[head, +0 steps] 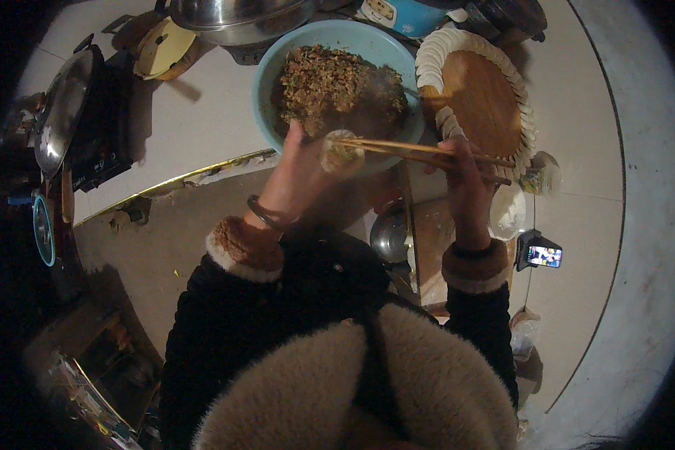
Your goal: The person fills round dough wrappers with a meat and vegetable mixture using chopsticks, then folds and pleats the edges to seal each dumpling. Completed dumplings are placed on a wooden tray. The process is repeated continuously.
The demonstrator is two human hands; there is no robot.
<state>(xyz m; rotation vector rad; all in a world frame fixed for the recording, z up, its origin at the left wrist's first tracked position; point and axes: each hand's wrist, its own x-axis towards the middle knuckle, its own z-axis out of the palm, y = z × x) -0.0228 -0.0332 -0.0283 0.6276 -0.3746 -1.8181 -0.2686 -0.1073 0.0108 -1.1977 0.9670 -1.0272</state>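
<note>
My left hand holds a round dough wrapper with some filling on it, at the near edge of a light blue basin. In my right hand is a pair of wooden chopsticks, their tips at the filling on the wrapper. The basin holds a mound of chopped, brownish-green filling. Right of the basin lies a round wooden board, its rim lined with overlapping folded dumplings. My right hand is just below the board's near edge.
A bowl of white powder, a jar and a phone on a stand are at the right. Behind the basin stand a steel pot and a blue appliance. A wok and a yellow-topped pan are at the left.
</note>
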